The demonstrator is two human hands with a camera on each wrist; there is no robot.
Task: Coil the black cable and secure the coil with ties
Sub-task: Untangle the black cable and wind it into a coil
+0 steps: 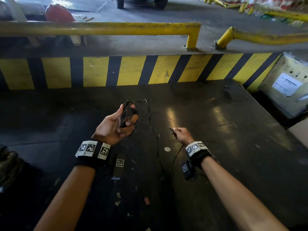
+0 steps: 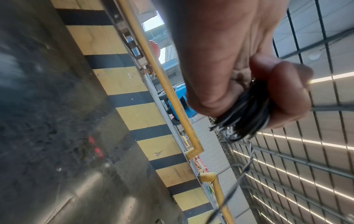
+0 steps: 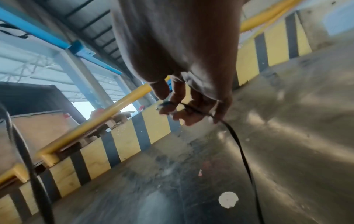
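My left hand (image 1: pixel 116 125) is raised palm-up and grips a small coil of black cable (image 1: pixel 129 112); up close the coil (image 2: pixel 243 115) is a bundle of several loops pinched between thumb and fingers. A loose run of the cable (image 1: pixel 154 130) leaves the coil's top and trails down across the dark floor toward me. My right hand (image 1: pixel 180 135), lower and to the right, pinches a thin black cable strand (image 3: pixel 237 142) in curled fingertips (image 3: pixel 168 109); the strand hangs from the hand toward the floor.
The dark glossy floor (image 1: pixel 216 130) ends at a yellow-and-black striped kerb (image 1: pixel 133 70) with a yellow guard rail (image 1: pixel 100 28) above it. A white round spot (image 1: pixel 167 149) lies on the floor between the hands. A recess with a paper notice (image 1: pixel 286 84) is at right.
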